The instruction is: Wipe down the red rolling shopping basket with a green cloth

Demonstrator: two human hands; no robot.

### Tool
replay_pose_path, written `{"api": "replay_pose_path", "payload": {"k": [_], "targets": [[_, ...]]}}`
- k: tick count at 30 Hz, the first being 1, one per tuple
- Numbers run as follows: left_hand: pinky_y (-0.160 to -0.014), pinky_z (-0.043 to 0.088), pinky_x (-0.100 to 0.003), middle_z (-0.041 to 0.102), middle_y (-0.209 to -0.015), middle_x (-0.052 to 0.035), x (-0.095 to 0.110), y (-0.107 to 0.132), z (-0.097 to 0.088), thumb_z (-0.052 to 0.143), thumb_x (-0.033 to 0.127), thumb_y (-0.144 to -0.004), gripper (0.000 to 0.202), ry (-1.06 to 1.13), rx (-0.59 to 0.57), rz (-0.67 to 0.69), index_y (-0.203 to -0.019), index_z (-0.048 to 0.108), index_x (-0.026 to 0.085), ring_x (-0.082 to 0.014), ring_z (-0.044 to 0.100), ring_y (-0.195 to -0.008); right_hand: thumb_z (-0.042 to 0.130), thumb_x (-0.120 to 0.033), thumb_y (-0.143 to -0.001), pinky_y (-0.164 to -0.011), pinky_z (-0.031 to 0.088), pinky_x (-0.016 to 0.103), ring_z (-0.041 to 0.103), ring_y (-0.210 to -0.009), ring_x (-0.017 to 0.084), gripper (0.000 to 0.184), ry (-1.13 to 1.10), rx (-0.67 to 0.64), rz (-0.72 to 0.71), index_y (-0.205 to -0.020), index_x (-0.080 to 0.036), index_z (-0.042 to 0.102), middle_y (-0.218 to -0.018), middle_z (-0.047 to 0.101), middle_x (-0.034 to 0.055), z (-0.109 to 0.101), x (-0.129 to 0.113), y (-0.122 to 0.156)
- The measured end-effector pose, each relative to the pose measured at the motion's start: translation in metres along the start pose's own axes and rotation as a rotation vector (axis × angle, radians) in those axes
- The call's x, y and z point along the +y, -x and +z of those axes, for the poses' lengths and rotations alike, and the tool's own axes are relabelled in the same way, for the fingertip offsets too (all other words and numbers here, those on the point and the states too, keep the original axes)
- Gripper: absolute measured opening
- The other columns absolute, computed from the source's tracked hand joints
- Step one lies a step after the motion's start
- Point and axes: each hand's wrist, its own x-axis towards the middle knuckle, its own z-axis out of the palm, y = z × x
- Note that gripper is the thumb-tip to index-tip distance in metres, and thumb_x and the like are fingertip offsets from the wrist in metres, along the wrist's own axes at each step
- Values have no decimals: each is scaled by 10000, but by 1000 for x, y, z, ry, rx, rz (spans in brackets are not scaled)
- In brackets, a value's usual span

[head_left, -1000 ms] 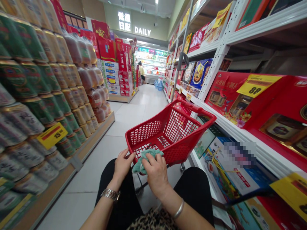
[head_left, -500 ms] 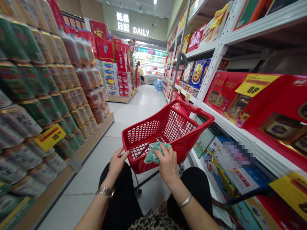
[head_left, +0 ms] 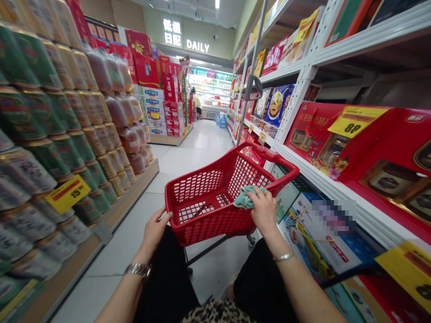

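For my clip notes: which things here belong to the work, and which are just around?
Part of the work: right hand on teal cloth; red wheeled shopping basket; left hand at its near edge.
Just around: green cans on the left shelves; red gift boxes on the right shelves.

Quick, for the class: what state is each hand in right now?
Left hand: partly open, fingers against the red shopping basket.
Right hand: closed, holding a teal cloth at the basket's rim.

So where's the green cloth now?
In the head view, the green cloth sits under the right hand, at the right side of the red shopping basket.
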Motion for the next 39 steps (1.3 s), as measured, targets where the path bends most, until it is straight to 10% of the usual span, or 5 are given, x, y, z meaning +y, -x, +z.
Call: {"api": "replay_pose_path", "payload": {"k": [12, 28, 39], "targets": [[-1100, 510, -405, 736, -1305, -84, 4, 2, 5, 706, 425, -711, 414, 67, 24, -2, -1051, 805, 209, -311, 634, -1284, 558, -28, -785, -845, 337, 394, 488, -1059, 271, 524, 64, 78, 186, -1187, -291, 768, -1420, 656, 32, -13, 66, -43], [-1267, 278, -439, 473, -1613, -78, -5, 26, 15, 555, 614, -911, 656, 187, -87, -73, -1444, 595, 234, -276, 423, -1507, 543, -28, -767, -815, 356, 372, 473, -1028, 269, 490, 41, 93, 217, -1128, -260, 780, -1339, 679, 55, -4, 63, -47], [-1180, 439, -385, 643, -1456, -81, 15, 27, 13, 669, 469, -862, 651, 183, -124, -82, -1458, 584, 221, -262, 597, -1359, 552, -60, -755, -823, 373, 406, 455, -1033, 289, 497, 7, 119, 199, -1157, -247, 777, -1343, 660, 90, 7, 68, -45]]}}
